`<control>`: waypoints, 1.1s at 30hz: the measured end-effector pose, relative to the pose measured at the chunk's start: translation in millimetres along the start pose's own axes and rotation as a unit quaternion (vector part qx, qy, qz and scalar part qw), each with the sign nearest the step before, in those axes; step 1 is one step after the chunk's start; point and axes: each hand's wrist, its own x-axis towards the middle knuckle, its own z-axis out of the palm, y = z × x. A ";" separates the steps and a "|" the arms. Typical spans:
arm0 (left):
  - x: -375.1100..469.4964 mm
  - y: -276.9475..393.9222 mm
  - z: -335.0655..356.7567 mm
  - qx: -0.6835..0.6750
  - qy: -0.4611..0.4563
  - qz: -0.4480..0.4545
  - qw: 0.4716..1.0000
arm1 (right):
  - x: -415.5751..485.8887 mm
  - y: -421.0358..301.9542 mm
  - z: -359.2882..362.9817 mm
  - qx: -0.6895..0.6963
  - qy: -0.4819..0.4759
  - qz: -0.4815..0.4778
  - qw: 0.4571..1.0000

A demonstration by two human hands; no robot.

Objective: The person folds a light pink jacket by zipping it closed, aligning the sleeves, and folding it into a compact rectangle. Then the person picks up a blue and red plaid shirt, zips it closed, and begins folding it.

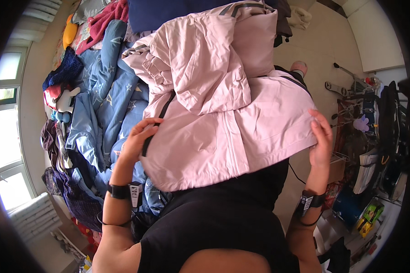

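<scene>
A pale pink jacket point(208, 143) with dark trim lies spread before me, its lower hem towards my body. Its sleeves and upper part are folded over in a loose pile at the far side, and a front placket runs down the middle of the near panel. My left hand point(140, 136) pinches the jacket's left side beside a black stripe. On the opposite side, my right hand point(321, 140) grips the edge close to the hem corner, thumb on top. Parts of the fingers on both hands are hidden by the fabric.
Blue star-patterned bedding point(119, 85) and a light blue garment point(85, 129) lie to the left. Dark blue fabric point(157, 15) is behind the jacket. A drum set point(370, 109) stands on the right, beyond the tiled floor point(314, 44). Windows point(8, 140) line the left wall.
</scene>
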 end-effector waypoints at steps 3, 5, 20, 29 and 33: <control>-53.1 31.4 -0.3 -0.010 0.018 -0.004 1.000 | -8.7 -24.8 -10.9 0.060 -0.040 -0.045 0.996; -85.4 32.8 -8.5 -0.075 0.036 0.005 0.997 | -14.8 -32.9 -13.0 0.079 -0.036 -0.032 0.996; -16.4 -29.0 -32.0 0.471 0.155 0.421 0.760 | 106.0 -60.3 84.3 0.111 -0.153 0.034 0.981; 84.5 -47.1 -99.4 0.042 0.225 0.070 0.971 | 196.0 36.9 140.3 0.000 -0.113 -0.040 0.993; 98.9 -31.1 -60.1 0.347 0.446 0.187 0.804 | 165.6 71.6 146.3 -0.389 -0.069 -0.270 0.878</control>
